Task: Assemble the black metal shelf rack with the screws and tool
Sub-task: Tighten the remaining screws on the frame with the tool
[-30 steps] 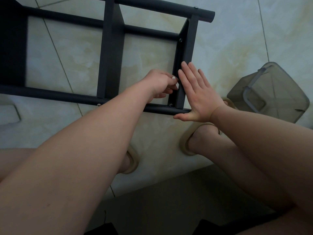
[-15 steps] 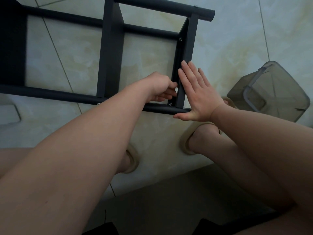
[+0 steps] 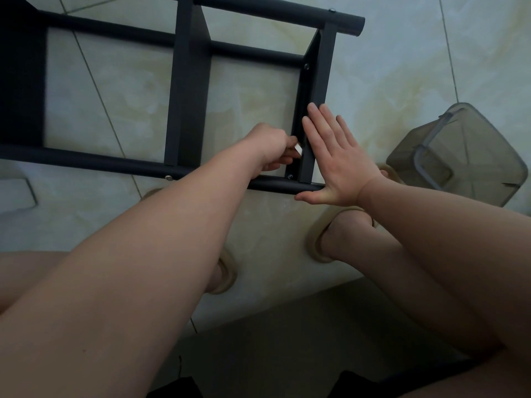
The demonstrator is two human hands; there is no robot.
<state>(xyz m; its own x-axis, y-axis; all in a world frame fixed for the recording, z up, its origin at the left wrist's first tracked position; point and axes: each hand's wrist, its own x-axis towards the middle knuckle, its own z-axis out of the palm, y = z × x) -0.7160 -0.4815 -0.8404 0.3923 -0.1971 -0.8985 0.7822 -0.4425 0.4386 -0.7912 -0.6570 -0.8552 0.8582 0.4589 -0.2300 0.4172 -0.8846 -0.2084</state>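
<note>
Rack (image 3: 186, 81) on the floor (image 3: 396, 81), right hand (image 3: 336, 159) flat against its end bar (image 3: 321, 76), left hand (image 3: 268, 147) pinching a small pale tool (image 3: 298, 150) by the corner screw (image 3: 290, 176) — a shifting bar could make it slip.

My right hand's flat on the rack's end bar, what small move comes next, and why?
Probably lower the pale piece pinched in the left hand to the screw just below it; the right hand presses flat on the end bar, steadying that corner.

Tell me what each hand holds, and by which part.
Left hand pinches a small silvery tool; exact grip place hidden. Right hand holds nothing, pressing flat on the end bar of the black metal shelf rack.
</note>
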